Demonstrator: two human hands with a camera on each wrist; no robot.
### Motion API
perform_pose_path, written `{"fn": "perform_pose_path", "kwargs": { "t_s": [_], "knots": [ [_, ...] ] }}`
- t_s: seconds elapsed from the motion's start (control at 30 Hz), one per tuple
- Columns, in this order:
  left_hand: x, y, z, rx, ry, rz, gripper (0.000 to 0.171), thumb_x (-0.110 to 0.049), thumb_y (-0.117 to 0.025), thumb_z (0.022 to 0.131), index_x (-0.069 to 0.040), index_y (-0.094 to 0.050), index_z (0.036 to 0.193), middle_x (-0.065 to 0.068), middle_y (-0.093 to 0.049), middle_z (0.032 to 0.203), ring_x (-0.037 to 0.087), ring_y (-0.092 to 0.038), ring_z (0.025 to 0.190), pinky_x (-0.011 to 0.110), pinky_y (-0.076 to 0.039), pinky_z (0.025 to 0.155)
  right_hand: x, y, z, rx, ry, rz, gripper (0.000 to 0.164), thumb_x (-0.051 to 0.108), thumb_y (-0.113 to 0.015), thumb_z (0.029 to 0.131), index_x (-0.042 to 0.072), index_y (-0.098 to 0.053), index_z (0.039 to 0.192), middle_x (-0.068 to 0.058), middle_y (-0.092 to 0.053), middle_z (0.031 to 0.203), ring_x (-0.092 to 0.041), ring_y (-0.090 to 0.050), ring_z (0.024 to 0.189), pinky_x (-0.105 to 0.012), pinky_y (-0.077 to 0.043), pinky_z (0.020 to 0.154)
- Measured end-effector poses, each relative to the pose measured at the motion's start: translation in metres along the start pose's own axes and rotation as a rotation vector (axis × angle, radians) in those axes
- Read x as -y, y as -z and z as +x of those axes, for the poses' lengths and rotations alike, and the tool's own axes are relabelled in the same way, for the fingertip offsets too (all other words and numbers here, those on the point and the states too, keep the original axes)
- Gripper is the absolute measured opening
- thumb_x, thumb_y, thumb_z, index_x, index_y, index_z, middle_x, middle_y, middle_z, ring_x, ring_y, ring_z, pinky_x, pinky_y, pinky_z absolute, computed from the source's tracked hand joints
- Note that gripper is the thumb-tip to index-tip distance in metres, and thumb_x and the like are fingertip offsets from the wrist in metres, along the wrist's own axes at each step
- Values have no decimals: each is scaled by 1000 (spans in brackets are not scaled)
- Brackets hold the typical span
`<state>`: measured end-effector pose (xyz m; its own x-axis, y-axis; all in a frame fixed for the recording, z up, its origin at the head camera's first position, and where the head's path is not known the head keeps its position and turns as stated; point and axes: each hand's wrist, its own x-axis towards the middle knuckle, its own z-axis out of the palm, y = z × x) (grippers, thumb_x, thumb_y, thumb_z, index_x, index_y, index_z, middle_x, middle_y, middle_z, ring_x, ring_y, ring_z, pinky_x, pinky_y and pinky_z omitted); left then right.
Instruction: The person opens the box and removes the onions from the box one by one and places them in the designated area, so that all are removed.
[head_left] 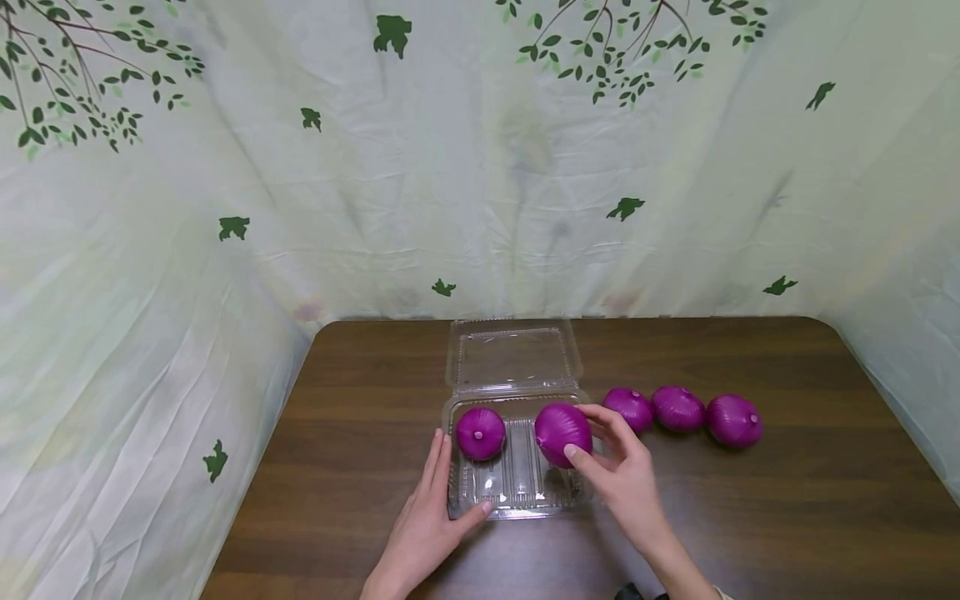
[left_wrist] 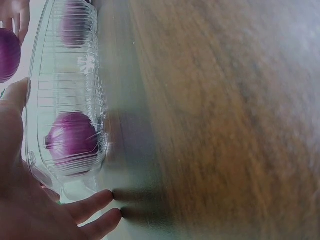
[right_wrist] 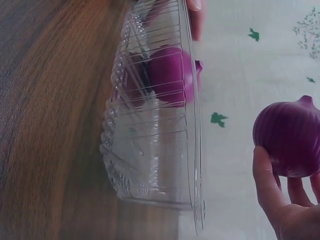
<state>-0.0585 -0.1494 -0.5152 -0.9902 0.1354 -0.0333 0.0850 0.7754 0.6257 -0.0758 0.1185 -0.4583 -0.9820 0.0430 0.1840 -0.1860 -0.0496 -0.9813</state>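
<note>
A clear plastic clamshell container (head_left: 517, 508) stands on the table with its lid (head_left: 514, 358) folded back. One purple onion (head_left: 480, 434) sits in its back left part, showing through the wall in both wrist views. My right hand (head_left: 622, 471) pinches another purple onion (head_left: 562, 434) between thumb and fingers. That onion is above the container's right part, and in the right wrist view the held onion (right_wrist: 290, 137) is higher than the rim. My left hand (head_left: 427, 525) lies along the container's left side, fingers straight, the thumb at the front rim.
Three more purple onions, a near one (head_left: 628, 408), a middle one (head_left: 678, 408) and a far right one (head_left: 734, 421), lie in a row right of the container. Behind the brown wooden table (head_left: 810, 517) hangs a pale leaf-printed cloth (head_left: 517, 167).
</note>
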Motion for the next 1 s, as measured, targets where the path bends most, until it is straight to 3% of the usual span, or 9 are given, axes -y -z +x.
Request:
{"fn": "perform_pose_path", "kwargs": {
  "t_s": [1.0],
  "knots": [
    [0, -1, 0, 3, 10, 11, 109, -66, -67, 81, -18, -9, 160, -3, -1, 165, 38, -48, 127, 66, -42, 92, -4, 22, 0, -95, -52, -22, 47, -2, -72, 87, 2, -56, 131, -12, -55, 129, -25, -57, 112, -28, -54, 84]
  ]
}}
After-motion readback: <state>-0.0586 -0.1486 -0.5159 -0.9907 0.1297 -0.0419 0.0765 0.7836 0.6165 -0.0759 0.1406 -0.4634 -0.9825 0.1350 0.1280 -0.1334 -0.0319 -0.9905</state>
